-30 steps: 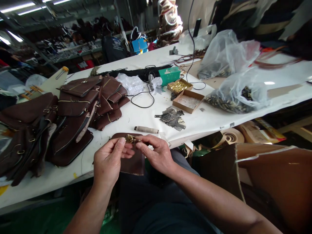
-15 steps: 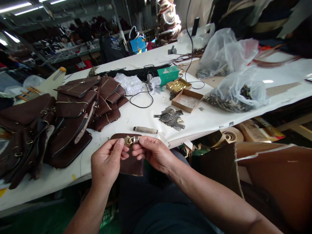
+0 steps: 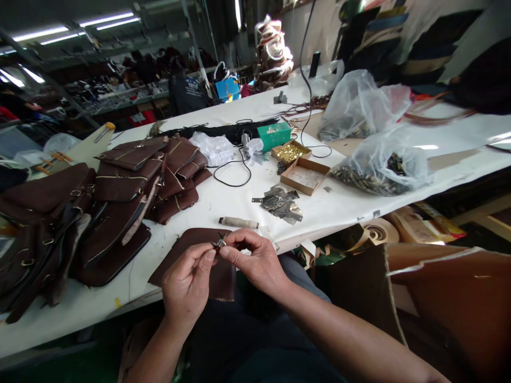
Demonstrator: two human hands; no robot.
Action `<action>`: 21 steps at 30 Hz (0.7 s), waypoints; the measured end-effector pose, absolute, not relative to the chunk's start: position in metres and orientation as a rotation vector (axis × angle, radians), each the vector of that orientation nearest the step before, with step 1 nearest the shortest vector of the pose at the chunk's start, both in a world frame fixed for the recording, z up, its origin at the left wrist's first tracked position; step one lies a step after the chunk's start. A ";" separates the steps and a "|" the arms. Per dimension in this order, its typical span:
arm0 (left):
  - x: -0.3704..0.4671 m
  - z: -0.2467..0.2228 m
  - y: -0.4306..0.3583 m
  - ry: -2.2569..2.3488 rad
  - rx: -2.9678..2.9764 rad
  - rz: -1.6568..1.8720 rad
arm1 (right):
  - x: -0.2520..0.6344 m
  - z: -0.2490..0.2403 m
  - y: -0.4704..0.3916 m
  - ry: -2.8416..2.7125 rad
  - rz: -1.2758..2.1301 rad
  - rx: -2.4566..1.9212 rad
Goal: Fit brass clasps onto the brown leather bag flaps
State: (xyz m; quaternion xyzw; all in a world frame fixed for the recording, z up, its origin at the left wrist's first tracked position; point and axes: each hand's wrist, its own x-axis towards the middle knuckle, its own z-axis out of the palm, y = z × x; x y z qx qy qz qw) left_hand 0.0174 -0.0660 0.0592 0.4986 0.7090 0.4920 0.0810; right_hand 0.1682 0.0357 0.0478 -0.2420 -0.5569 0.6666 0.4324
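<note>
A small metal bag clasp (image 3: 219, 242) with thin prongs sticking up is pinched between both hands. My left hand (image 3: 187, 279) grips its left side between thumb and fingers. From the other side, the thumb and forefinger of my right hand (image 3: 255, 260) close on it. Fingers cover much of the clasp. Beneath them, a flat dark brown leather panel (image 3: 221, 282) lies at the table edge, overhanging toward my lap. Just beyond sits a short cloth-wrapped rod (image 3: 239, 222). A heap of thin grey metal plates (image 3: 280, 203) lies past the rod to the right.
Brown leather bags (image 3: 123, 213) are piled on the left of the white table (image 3: 223, 202). Beyond the plates stand a cardboard tray (image 3: 305, 178), a box of gold pieces (image 3: 290, 152) and a green box (image 3: 274, 136). Plastic bags of hardware (image 3: 383, 165) lie right; an open carton (image 3: 447, 298) stands below.
The clasp has been turned in my fingers, from its gold face showing to its prongs pointing up. More of the leather panel shows. The view has shifted slightly.
</note>
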 end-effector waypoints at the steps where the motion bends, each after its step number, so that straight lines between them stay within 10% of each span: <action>1: 0.017 0.058 -0.066 2.078 1.523 1.467 | 0.167 0.047 0.036 -1.381 1.636 -0.588; 9: 0.005 0.053 -0.065 1.683 1.251 1.427 | 0.167 0.041 0.038 -1.517 1.634 -0.590; 21: -0.115 -0.001 -0.020 2.305 1.901 0.483 | 0.145 -0.017 0.069 -1.588 1.820 -0.830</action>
